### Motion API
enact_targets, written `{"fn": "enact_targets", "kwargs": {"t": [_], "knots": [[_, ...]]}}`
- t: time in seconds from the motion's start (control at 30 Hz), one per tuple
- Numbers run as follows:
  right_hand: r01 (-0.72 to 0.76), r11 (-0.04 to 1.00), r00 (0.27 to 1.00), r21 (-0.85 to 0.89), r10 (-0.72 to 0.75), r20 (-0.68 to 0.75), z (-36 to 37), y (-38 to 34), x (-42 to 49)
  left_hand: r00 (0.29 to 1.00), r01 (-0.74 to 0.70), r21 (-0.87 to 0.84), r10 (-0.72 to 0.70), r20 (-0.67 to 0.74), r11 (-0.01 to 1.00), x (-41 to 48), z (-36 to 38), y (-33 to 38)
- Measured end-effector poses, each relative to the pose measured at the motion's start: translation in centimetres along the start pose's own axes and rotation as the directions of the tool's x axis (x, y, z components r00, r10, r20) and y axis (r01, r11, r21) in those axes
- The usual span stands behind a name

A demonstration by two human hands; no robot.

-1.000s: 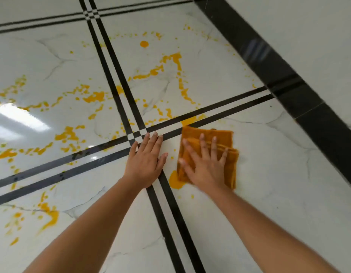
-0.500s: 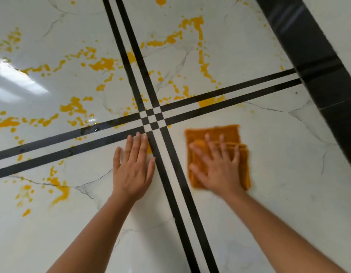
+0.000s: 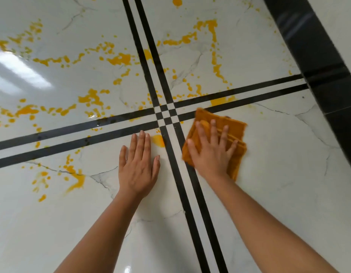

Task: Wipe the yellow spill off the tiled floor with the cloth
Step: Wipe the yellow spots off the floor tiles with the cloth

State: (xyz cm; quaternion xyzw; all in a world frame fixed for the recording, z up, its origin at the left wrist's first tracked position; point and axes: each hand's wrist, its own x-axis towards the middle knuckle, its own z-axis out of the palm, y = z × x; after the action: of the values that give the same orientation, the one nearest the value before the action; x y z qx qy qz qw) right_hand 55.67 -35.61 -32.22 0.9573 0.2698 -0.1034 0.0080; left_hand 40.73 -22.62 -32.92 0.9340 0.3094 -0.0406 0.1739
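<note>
1. The wiping step was in hand. The right hand (image 3: 210, 154) lay flat on the folded orange cloth (image 3: 236, 126). Its fingers (image 3: 213, 131) were straight and spread wide, pressing the cloth to the tiled floor (image 3: 279, 174) rather than curling round it.
2. The cloth sat on the near-right tile, just right of where the black stripes (image 3: 164, 115) crossed. Its far corner touched the nearer cross stripe.
3. The left hand (image 3: 138, 170) rested palm-down on the near-left tile, its fingers (image 3: 142, 142) straight, close together and holding nothing. It looked to be propping the body.
4. The yellow spill (image 3: 119, 59) lay mostly on the two far tiles in splashes and trails, with more on the near-left tile. One round blob (image 3: 158, 140) sat just beyond the left fingertips, against a stripe. A smear (image 3: 220, 100) lay between the two cross stripes, just beyond the cloth.
5. By my judgement the job was at an early stage. The near-right tile around the cloth looked clean, and most of the rest looked unwiped.
6. The next move would likely call for sliding the cloth forward over the smear, or leftward across the stripes to the round blob. Flat, firm pressure would help it take the liquid up rather than drag it about. The cloth might want refolding as it loaded.
7. No brand, label or writing could be read anywhere. The cloth was plain, the tiles bore only grey veining, and the black border band (image 3: 318, 56) at the right was unmarked.
</note>
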Motion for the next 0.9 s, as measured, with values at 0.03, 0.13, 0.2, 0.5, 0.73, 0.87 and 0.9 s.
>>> {"fn": "enact_targets", "kwargs": {"t": [0.03, 0.13, 0.2, 0.5, 0.73, 0.87, 0.9], "knots": [[0.117, 0.993, 0.993, -0.013, -0.117, 0.005, 0.4, -1.1, -1.2, 1.000, 0.018, -0.006, -0.018, -0.008, 1.000, 0.0, 0.0, -0.2], [0.398, 0.915, 0.917, -0.063, -0.393, 0.073, 0.7, 1.3, -5.7, 1.000, 0.024, -0.009, -0.024, -0.018, 1.000, -0.6, -0.3, -1.2], [0.249, 0.967, 0.968, -0.052, -0.247, 0.056, 0.5, 3.7, -5.6, 1.000, 0.016, -0.001, -0.016, -0.020, 1.000, -1.0, -0.3, -1.7], [0.463, 0.883, 0.885, -0.075, -0.456, 0.089, 0.3, -2.8, -2.8, 0.993, 0.104, -0.005, -0.105, -0.050, 0.995, -1.5, -0.5, -3.7], [0.223, 0.975, 0.974, -0.004, -0.223, 0.042, -0.6, -8.7, 2.8, 0.991, 0.113, -0.009, -0.114, -0.072, 0.994, -1.8, -0.5, -4.3], [0.623, 0.776, 0.781, -0.100, -0.611, 0.128, -0.2, -3.3, -0.6, 0.988, 0.131, -0.013, -0.132, -0.076, 0.991, -1.9, -0.6, -4.1], [0.590, 0.800, 0.807, -0.114, -0.575, 0.137, -0.3, -1.3, -0.3, 0.989, 0.130, -0.010, -0.130, -0.068, 0.991, -2.0, -0.6, -4.1]]}}
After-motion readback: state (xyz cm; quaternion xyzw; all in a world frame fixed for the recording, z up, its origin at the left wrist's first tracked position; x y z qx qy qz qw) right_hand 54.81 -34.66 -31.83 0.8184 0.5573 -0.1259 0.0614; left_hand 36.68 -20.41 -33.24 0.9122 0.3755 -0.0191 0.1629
